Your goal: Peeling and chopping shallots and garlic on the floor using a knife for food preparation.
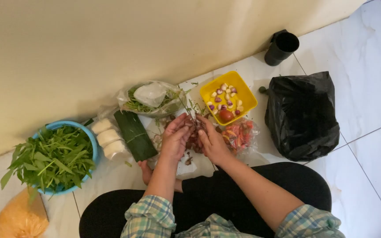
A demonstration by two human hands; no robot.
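A pale tiled floor (367,145) meets a cream wall (111,39), and a person sits on it with knees in black trousers and sleeves of green plaid; nearest the body, the left hand (175,139) and the right hand (212,141) are brought close together, fingers curled around a small heap of reddish-brown shallots (194,132) that lies on a clear plastic sheet between them; whether either hand truly grips a bulb or only touches the heap cannot be told, for the fingers hide it; a few scraps of peel (187,159) lie just below the hands; at the lower left edge sits an orange plastic bag (20,218); just right of the right hand lies a clear bag of red chillies (239,134); just left of the left hand lies a folded banana-leaf parcel (134,134), and beside that a row of white blocks in plastic (107,137); further left stands a blue basin (91,136) heaped with leafy greens (51,158); beyond the hands, near the wall, a clear bag of green stems (153,98) rests, with a yellow square tub (248,99) of peeled cloves and a tomato beside it; to the right a black plastic bag (303,114) slumps, and farthest off a black cup (281,47) stands by the wall.
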